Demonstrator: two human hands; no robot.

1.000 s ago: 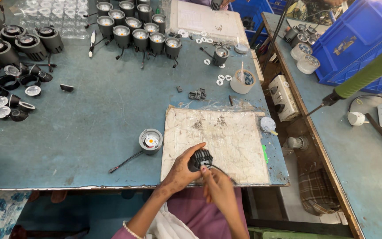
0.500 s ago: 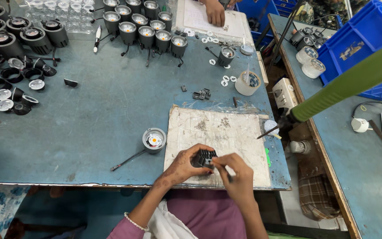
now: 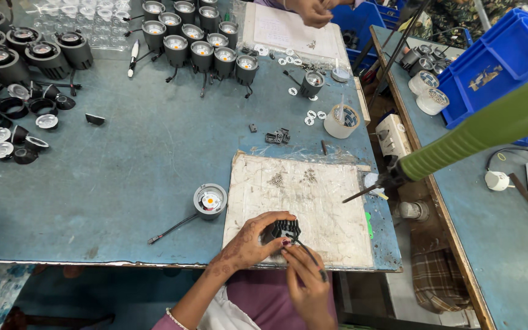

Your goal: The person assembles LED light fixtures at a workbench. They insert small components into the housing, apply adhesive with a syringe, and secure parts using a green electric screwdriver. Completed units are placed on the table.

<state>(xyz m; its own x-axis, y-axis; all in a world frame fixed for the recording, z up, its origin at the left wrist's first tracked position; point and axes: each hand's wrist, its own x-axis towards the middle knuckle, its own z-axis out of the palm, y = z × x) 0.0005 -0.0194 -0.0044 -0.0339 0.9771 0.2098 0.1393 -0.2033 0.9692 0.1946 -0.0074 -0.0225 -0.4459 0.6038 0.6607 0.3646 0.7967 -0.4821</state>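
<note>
My left hand (image 3: 249,244) grips a small black finned lamp body (image 3: 285,230) at the near edge of a worn white work mat (image 3: 313,195). My right hand (image 3: 304,269) pinches a thin dark wire that runs from the body, fingertips touching its lower side. A finished grey round lamp (image 3: 209,200) with a yellow centre and a black lead lies on the blue-grey table (image 3: 142,165), just left of the mat. Small piles of screws (image 3: 291,178) lie on the mat's far part.
A green-handled powered screwdriver (image 3: 459,143) hangs over the mat's right edge. Rows of grey lamps (image 3: 197,46) stand at the back, black lamp parts (image 3: 13,91) at left. A tape roll (image 3: 342,121), another person's hand (image 3: 310,11) on a white sheet, and blue bins (image 3: 496,67) are beyond.
The view has shifted slightly. The green screwdriver swung further into view from the right toward the mat. My hands stayed on the black lamp body, the right one now lower on the wire.
</note>
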